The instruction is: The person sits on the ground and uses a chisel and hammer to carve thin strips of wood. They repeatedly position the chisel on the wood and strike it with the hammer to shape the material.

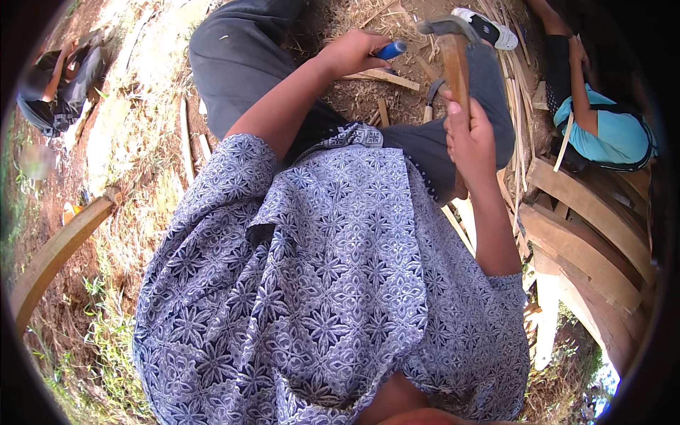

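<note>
Fingers wrapped round its wooden handle, my right hand (471, 138) grips a claw hammer (457, 67) over my bent right leg. The hammer's dark metal head (450, 27) points up and away from me. My left hand (354, 53) reaches out between my legs, closed on a blue-handled tool (392, 49); its working end cannot be made out. Just beyond and below that hand lies a thin wooden strip (388, 79) on the ground. Close to the right hand is a small tool with a curved dark blade and a pale wooden handle (428, 113).
Wood shavings (354, 95) cover the ground between my legs. Long thin strips (523, 106) lie along my right side, beside stacked curved timbers (581, 248). A person in a turquoise top (609, 134) sits at right; another person (64, 85) sits far left. A curved beam (60, 251) stands at left.
</note>
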Available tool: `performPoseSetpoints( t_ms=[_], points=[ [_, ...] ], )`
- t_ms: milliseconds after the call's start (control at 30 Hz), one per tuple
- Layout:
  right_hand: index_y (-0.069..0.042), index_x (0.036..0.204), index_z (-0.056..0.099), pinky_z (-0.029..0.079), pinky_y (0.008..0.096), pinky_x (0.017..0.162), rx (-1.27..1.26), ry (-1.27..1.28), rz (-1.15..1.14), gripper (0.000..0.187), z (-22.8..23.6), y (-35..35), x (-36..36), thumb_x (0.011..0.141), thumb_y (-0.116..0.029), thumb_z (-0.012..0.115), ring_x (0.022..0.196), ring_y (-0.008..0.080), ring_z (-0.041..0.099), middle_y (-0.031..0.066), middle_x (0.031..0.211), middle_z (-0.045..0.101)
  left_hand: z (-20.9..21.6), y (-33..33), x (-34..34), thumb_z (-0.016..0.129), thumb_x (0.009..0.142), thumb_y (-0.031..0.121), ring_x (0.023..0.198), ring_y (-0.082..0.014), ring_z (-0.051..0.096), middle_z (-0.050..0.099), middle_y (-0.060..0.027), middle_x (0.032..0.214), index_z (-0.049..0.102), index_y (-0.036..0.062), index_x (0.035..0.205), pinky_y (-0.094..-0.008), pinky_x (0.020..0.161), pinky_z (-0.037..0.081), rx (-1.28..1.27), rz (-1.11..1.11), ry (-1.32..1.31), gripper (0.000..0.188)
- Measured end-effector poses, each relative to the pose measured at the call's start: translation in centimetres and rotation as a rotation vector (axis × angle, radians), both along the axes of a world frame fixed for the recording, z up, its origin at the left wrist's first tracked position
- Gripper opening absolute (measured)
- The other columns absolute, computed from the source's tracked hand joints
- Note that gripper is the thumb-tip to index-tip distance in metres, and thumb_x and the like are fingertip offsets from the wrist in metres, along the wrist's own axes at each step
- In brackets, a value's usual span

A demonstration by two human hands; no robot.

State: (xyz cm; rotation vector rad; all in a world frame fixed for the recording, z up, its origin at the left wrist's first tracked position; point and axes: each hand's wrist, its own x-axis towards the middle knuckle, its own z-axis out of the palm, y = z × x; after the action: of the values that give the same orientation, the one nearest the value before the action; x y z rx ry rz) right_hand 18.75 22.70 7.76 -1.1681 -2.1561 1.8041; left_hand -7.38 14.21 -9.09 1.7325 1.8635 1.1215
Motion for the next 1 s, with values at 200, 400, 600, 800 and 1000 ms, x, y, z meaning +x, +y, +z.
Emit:
performPoseSetpoints(
  t_ms=[200,400,600,800,1000],
  points=[
    [-0.002,0.13,0.049,0.036,0.0213,0.049,0.195,0.491,-0.137,0.038,2.6,-0.7,-0.9,0.11,-0.034,0.049,0.053,0.0037,0.044,-0.0006,0.074,0.049,-0.9,0.0,-0.5,0.083,0.084,0.023,0.092,-0.0363,0.069,0.07,-0.0156,0.096,0.067,0.0041,0.11,-0.0432,0.078,0.054,-0.015,0.005,-0.054,0.036],
    [-0.006,0.124,0.059,0.039,0.0223,0.053,0.052,-0.067,-0.058,0.028,-0.9,0.7,-0.5,0.107,-0.029,0.055,0.058,0.0026,0.047,-0.0041,0.077,0.053,-1.5,0.3,0.1,0.083,0.083,0.021,0.093,-0.0386,0.068,0.068,-0.018,0.099,0.066,0.0027,0.108,-0.0456,0.079,0.054,0.026,-0.005,-0.048,0.036],
    [-0.006,0.127,0.055,0.038,0.0212,0.046,-0.137,-0.062,-0.075,0.03,0.0,1.5,-1.5,0.108,-0.029,0.052,0.054,0.0019,0.041,-0.0063,0.072,0.043,-0.8,-0.3,-0.2,0.081,0.086,0.02,0.09,-0.0339,0.071,0.071,-0.0167,0.098,0.066,0.0033,0.107,-0.0416,0.077,0.055,-0.04,0.071,-0.058,0.031],
    [0.001,0.116,0.055,0.047,0.0336,0.049,-0.024,-0.431,0.28,0.034,-11.5,4.5,-1.1,0.106,-0.032,0.052,0.052,0.0147,0.055,0.005,0.073,0.056,-1.0,1.1,-0.5,0.082,0.088,0.022,0.083,-0.0265,0.073,0.073,-0.0126,0.089,0.067,0.0042,0.106,-0.039,0.074,0.056,-0.072,0.093,-0.165,0.029],
    [0.004,0.108,0.051,0.051,0.0423,0.051,0.092,-0.516,0.375,0.034,-15.0,3.0,-2.2,0.105,-0.03,0.051,0.051,0.0256,0.063,0.0176,0.076,0.064,-0.6,2.0,-1.9,0.081,0.089,0.028,0.081,-0.0214,0.073,0.074,-0.0107,0.088,0.069,0.0058,0.111,-0.0378,0.075,0.057,-0.105,0.129,-0.193,0.033]
  ],
)
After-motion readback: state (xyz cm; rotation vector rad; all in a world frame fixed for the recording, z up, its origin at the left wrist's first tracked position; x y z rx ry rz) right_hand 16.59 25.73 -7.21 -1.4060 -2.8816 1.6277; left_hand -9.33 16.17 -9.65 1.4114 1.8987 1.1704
